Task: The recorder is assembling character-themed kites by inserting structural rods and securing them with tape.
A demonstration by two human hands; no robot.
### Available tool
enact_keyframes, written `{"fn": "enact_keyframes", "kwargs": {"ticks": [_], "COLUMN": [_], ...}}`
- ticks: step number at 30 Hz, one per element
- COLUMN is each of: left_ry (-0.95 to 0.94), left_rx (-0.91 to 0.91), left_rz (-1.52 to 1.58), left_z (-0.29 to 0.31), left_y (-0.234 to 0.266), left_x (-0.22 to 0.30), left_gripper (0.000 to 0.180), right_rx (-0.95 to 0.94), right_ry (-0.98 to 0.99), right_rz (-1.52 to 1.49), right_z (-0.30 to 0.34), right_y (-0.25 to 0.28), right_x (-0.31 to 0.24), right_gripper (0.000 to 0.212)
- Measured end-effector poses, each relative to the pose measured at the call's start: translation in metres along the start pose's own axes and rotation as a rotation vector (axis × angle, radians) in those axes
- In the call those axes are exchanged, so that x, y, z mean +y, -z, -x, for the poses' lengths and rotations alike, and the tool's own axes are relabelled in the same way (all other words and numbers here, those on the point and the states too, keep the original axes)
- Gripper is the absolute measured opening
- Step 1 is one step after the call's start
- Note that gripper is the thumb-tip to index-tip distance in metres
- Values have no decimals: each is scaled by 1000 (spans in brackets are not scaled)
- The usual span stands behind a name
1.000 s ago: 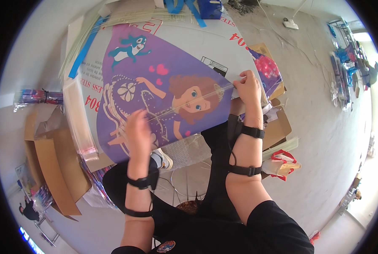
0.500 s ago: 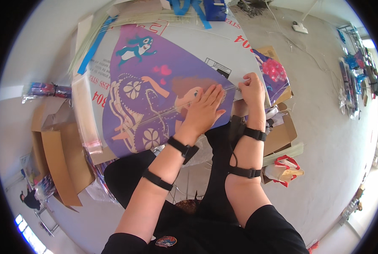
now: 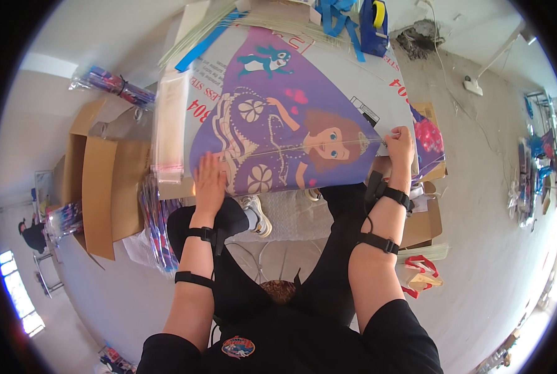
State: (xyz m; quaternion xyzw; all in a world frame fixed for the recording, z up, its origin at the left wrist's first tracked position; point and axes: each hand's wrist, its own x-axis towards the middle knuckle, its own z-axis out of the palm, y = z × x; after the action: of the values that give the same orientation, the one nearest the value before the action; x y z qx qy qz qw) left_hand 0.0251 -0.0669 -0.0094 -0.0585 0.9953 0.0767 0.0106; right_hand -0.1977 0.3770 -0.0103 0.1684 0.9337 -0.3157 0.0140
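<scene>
A purple kite sail (image 3: pixel 278 149), printed with a cartoon princess and a small blue animal, lies spread over a flat cardboard box top (image 3: pixel 365 93). Along its near part runs a thin pale rod (image 3: pixel 291 148), nearly straight from left to right. My left hand (image 3: pixel 210 181) rests flat on the sail's near left corner, fingers out and together. At the right-hand tip, my right hand (image 3: pixel 401 148) is closed in a pinch at the rod's end; its fingertips partly hide what they grip.
More pale rods (image 3: pixel 194 37) and a blue strip (image 3: pixel 206 43) lie at the far left edge. Blue ribbons (image 3: pixel 337 19) and a blue tape dispenser (image 3: pixel 374 28) sit at the back. Open cartons (image 3: pixel 113 187) stand to the left; another printed sheet (image 3: pixel 429 134) lies to the right.
My left hand has slid left along the sail, from near the princess's face to the left corner. My right hand stays at the tip. The view has shifted.
</scene>
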Motion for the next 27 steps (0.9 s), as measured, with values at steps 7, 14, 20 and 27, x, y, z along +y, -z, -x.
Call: {"fn": "enact_keyframes", "kwargs": {"ticks": [7, 14, 20, 27], "left_ry": [701, 985, 838, 332], "left_rx": [602, 224, 273, 540], "left_rz": [466, 1874, 1771, 1651], "left_z": [55, 57, 49, 24], "left_y": [-39, -30, 13, 159], "left_x": [22, 21, 28, 40], "left_gripper": [58, 45, 27, 21], "right_rx": [-11, -2, -17, -97], "right_ry": [55, 178, 240, 327], "right_rz": [51, 62, 89, -271], "right_z": [-17, -8, -20, -7], "right_y": [-7, -13, -7, -4], "right_x": [9, -4, 4, 6], "right_gripper": [29, 27, 19, 23]}}
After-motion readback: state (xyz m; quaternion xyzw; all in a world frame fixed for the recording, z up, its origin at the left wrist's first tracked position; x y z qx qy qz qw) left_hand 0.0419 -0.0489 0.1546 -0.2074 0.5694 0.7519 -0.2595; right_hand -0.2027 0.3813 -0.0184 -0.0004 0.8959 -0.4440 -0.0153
